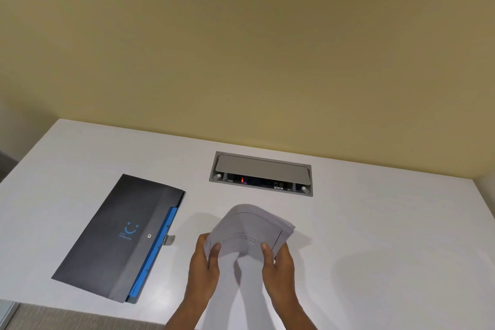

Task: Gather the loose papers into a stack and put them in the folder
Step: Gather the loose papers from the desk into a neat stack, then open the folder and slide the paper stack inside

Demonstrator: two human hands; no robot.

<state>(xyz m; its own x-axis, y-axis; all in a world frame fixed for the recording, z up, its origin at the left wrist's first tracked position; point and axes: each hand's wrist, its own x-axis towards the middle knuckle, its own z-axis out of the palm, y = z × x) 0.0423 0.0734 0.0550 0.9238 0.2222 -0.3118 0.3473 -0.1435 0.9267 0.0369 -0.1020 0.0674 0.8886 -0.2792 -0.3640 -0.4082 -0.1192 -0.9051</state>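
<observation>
A stack of white printed papers (249, 228) is held up above the white table (375, 236), its top edge curling away from me. My left hand (205, 262) grips its lower left edge with the thumb on the front sheet. My right hand (277, 262) grips the lower right edge the same way. A dark grey folder (112, 236) with blue dividers along its right side and a snap button lies closed on the table, to the left of my hands.
A grey recessed cable and socket box (261, 173) with its lid tilted up sits in the table behind the papers. A yellowish wall (241, 48) rises right behind the table. The table's near edge runs just below the folder.
</observation>
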